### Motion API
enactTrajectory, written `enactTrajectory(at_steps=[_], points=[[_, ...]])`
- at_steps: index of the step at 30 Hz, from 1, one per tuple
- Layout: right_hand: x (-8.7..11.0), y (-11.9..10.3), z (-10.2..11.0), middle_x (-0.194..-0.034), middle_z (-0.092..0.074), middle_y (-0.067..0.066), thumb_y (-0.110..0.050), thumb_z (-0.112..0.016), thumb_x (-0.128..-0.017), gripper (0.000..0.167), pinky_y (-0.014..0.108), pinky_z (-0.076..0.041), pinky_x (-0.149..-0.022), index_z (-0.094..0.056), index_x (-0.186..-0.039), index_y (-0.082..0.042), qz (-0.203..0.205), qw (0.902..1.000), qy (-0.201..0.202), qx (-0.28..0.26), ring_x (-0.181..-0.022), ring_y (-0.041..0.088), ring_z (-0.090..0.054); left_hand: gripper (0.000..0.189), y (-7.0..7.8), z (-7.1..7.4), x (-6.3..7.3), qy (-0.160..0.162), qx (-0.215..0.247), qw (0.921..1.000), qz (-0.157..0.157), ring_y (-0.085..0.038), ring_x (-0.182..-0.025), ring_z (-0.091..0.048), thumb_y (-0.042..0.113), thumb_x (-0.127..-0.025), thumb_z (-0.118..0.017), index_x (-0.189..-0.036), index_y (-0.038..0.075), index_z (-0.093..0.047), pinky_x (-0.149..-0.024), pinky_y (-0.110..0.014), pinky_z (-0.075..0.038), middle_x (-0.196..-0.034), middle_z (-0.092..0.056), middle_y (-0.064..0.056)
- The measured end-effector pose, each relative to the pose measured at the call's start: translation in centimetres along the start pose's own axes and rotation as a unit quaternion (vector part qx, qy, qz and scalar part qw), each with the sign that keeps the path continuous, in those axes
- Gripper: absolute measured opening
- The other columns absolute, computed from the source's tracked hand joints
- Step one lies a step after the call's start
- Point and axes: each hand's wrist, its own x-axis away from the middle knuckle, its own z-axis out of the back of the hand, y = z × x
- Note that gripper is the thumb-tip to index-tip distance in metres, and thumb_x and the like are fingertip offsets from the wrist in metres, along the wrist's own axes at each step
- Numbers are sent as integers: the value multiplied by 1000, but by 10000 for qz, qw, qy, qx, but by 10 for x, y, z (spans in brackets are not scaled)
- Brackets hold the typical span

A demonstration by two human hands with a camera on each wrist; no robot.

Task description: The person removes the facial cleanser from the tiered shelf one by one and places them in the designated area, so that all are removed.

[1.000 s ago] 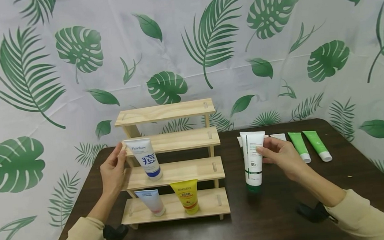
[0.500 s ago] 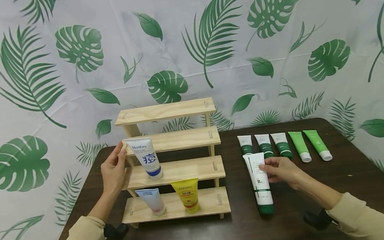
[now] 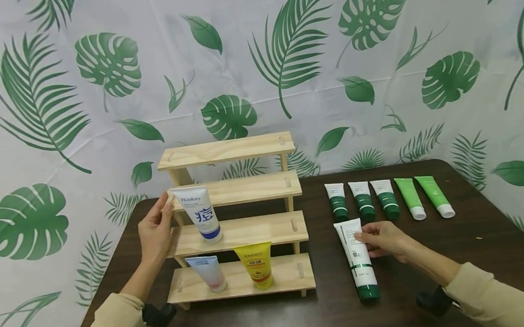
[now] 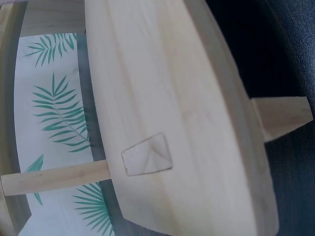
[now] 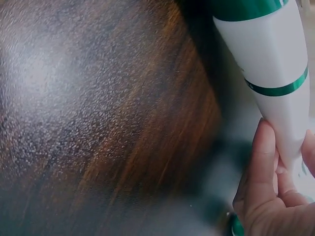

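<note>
My right hand pinches a white squeeze tube with a green cap between thumb and fingers. The tube slants, cap end toward me, low over the table's right half. In the right wrist view, fingertips grip its flat end, and its cap is at the top. At the left, my left hand holds the end of a tiered wooden rack. A white-and-blue tube stands on the rack's second tier from the bottom. The lowest tier bears a pale blue-and-pink tube and a yellow tube.
Behind the held tube, several tubes lie in a row: white-and-green tubes and light green tubes. They rest on the dark wooden table. A leaf-patterned cloth hangs behind the table.
The right hand has brought the white tube down and toward me, slightly right, tilting it. The row of tubes behind it has come into full view. The left hand stays at the rack.
</note>
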Motion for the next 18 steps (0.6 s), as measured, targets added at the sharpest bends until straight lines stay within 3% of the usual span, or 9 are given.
enactTrajectory(at_steps=[18], points=[[-1, 7, -4, -85, -60, 6, -25, -65, -90, 49, 28, -56, -59, -51, -115, 15, -363, 9991, 154, 168, -71, 13, -59, 39, 0, 0, 0, -19, 39, 10000, 73, 16, -97, -52, 17, -95, -56, -132, 6, -54, -82, -2, -41, -135, -52, -7]])
